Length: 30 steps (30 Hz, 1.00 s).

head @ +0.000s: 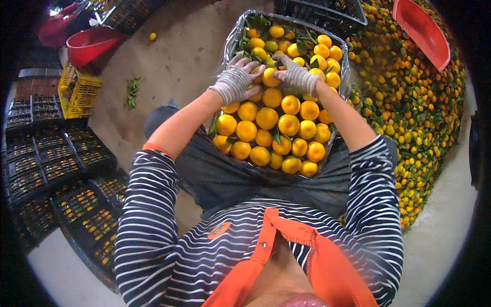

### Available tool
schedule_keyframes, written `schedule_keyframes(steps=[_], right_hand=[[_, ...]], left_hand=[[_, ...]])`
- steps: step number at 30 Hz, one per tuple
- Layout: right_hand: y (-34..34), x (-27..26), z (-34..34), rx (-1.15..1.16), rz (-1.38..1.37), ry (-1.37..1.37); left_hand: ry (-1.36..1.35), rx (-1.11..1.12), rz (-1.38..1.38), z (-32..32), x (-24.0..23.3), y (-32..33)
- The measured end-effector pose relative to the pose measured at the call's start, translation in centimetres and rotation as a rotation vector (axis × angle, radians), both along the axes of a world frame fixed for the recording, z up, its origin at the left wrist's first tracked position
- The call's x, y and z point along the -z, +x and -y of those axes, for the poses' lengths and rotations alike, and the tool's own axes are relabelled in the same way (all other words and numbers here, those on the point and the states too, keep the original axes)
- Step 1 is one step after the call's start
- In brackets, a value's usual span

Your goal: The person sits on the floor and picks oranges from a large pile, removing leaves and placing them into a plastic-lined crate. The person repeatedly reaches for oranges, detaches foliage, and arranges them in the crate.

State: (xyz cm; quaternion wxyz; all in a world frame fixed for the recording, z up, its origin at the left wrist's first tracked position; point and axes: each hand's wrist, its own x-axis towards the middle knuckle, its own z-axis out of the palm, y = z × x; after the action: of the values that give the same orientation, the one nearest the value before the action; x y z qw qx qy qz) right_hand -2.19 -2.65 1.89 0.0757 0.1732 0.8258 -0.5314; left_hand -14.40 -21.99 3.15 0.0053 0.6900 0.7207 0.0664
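Note:
A crate lined with clear plastic film [229, 42] stands before me at my lap, filled with orange mandarins [266, 118], some with green leaves. My left hand [238, 78], in a striped knit glove with bare fingertips, rests over fruit at the crate's left side, its fingers spread. From the right, my right hand [297, 73], gloved alike, reaches in with thumb and fingers against one mandarin [271, 77] between the hands. Whether either hand grips fruit is hard to see. Rows of larger mandarins lie nearest me; leafy, partly yellow-green ones [271, 46] lie beyond my hands.
A large heap of loose mandarins [414, 134] spreads at right, with a red scoop [424, 34] on it. Black crates [326, 9] stand beyond. At left are another red scoop [94, 44], a yellow crate [79, 92], filled black crates [57, 153] and leaves [132, 92] on the floor.

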Motion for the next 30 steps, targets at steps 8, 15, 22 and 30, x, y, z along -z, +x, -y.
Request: schedule_keyframes(steps=[8, 15, 22, 30], right_hand=[[1.2, -0.5, 1.3, 0.150, 0.161, 0.187], [0.6, 0.8, 1.9, -0.008, 0.260, 0.450], [2.9, -7.0, 1.2, -0.023, 0.177, 0.443], [38.0, -15.1, -19.5, 0.737, -0.345, -0.053]], left_hand=[[0.046, -0.056, 0.006, -0.9, 0.4, -0.2], [0.115, -0.005, 0.028, -2.7, -0.9, 2.1], [-0.155, 0.041, 0.042, -4.0, -1.0, 6.4], [-0.061, 0.129, 0.021, -3.6, 1.1, 4.9]])
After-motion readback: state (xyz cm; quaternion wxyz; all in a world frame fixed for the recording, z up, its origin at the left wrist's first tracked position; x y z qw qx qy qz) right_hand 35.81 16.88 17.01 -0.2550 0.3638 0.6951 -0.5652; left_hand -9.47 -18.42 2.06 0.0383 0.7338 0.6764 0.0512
